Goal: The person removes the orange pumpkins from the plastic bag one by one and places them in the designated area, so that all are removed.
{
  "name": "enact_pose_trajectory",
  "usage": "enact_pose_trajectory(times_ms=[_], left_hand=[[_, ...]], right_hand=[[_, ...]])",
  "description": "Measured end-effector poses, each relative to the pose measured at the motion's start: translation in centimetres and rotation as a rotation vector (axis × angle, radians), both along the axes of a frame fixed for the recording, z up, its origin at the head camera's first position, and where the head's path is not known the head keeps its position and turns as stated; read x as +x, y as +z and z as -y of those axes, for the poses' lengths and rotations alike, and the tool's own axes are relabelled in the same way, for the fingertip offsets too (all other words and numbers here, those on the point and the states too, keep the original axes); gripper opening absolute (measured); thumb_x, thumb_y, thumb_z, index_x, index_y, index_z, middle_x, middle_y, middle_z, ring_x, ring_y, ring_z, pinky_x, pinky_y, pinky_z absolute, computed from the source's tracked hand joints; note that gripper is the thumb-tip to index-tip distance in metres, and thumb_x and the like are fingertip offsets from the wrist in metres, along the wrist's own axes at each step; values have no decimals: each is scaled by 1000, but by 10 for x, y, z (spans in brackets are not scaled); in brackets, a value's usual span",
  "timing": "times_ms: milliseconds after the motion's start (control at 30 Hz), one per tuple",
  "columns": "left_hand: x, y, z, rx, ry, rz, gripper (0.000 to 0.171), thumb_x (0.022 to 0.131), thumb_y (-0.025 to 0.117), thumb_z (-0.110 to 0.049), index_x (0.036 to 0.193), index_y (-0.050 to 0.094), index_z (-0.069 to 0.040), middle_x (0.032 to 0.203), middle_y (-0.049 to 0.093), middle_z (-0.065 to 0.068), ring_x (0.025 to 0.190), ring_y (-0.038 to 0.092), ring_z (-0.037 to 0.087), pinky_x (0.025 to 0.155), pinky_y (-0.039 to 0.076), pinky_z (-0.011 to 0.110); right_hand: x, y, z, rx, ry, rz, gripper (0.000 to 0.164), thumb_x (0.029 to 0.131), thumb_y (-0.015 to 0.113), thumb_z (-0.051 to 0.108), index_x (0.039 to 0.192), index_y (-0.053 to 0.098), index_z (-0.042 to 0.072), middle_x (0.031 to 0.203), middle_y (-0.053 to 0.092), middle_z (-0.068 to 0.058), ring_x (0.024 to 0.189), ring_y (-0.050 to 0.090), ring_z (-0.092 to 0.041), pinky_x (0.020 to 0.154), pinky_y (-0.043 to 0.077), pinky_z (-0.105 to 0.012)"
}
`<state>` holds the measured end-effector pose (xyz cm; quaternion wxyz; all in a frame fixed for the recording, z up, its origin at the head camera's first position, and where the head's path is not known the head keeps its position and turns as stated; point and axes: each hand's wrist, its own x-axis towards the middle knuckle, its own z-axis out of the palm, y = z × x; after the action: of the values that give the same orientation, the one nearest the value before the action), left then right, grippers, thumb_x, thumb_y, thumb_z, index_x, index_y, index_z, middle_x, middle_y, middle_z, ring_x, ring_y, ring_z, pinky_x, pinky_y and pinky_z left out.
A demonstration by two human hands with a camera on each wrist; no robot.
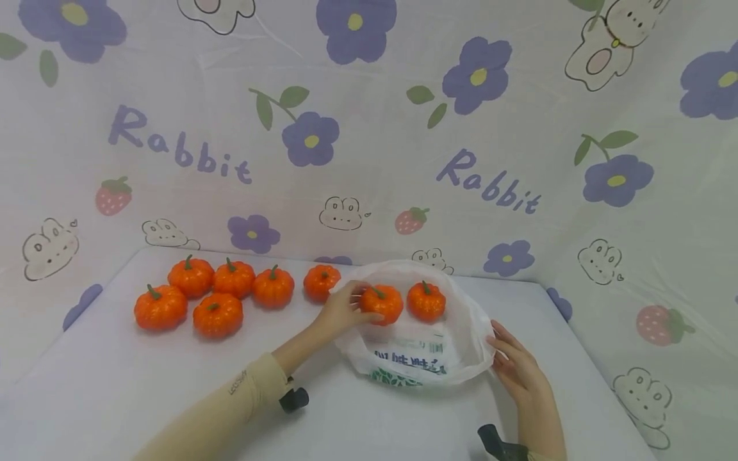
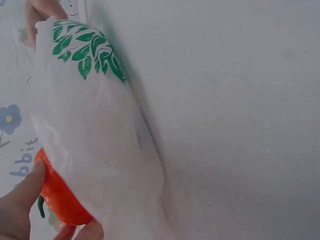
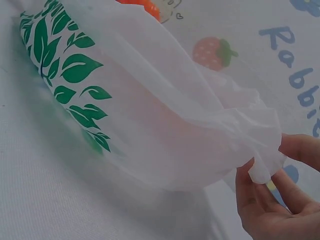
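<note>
My left hand point(image 1: 341, 314) grips a small orange pumpkin point(image 1: 385, 306) with a green stem, thumb on the near side and fingers on the far side. It is at the left part of the mouth of a white plastic bag point(image 1: 359, 363). In the left wrist view, the bag's side point(image 2: 95, 135) partly covers this pumpkin point(image 2: 62, 200). Another pumpkin point(image 1: 426, 303) sits inside the bag, towards the back. On the right, my right hand point(image 1: 521, 370) pinches the bag's rim between thumb and fingers, as the right wrist view shows, and the mouth gapes wide.
Several more orange pumpkins point(image 1: 219, 315) stand in a group on the left of the white table point(image 1: 144, 390). A single pumpkin point(image 1: 320, 283) stands just left of the bag. Behind the table hangs a patterned cloth point(image 1: 369, 186) with flowers and rabbits.
</note>
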<state>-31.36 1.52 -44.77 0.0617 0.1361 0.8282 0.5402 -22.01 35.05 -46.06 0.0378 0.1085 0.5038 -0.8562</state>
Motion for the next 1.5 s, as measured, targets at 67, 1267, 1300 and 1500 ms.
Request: enact_pose_trajectory(times_ms=[67, 1267, 1300, 1500], left_hand=[[0, 3, 7, 17, 3, 15, 68, 79, 81, -27, 138, 49, -18, 145, 51, 7, 133, 51, 29, 107, 48, 44], [9, 9, 141, -38, 98, -57, 74, 82, 78, -31, 143, 42, -8, 149, 45, 17, 137, 45, 38, 110, 43, 49], [9, 8, 143, -42, 100, -54, 74, 83, 77, -32, 143, 42, -9, 149, 44, 16, 138, 44, 38, 111, 42, 49], [12, 0, 156, -59, 121, -23, 77, 83, 77, -32, 146, 39, -8, 151, 42, 16, 139, 41, 38, 112, 40, 51]], right_hand=[[0, 0, 0, -4, 0, 0, 40, 98, 48, -1, 100, 74, 30, 107, 65, 18, 98, 61, -1, 88, 49, -14], [-3, -1, 0, -1, -11, 17, 38, 98, 50, 0, 100, 74, 30, 107, 65, 19, 98, 61, -2, 88, 49, -13], [-3, -2, 0, 0, -10, 14, 39, 98, 50, 0, 100, 74, 30, 107, 65, 19, 98, 61, -2, 88, 49, -14], [-4, -2, -1, -4, -18, 21, 38, 98, 50, 0, 100, 73, 30, 107, 65, 18, 98, 61, -2, 88, 49, -14]])
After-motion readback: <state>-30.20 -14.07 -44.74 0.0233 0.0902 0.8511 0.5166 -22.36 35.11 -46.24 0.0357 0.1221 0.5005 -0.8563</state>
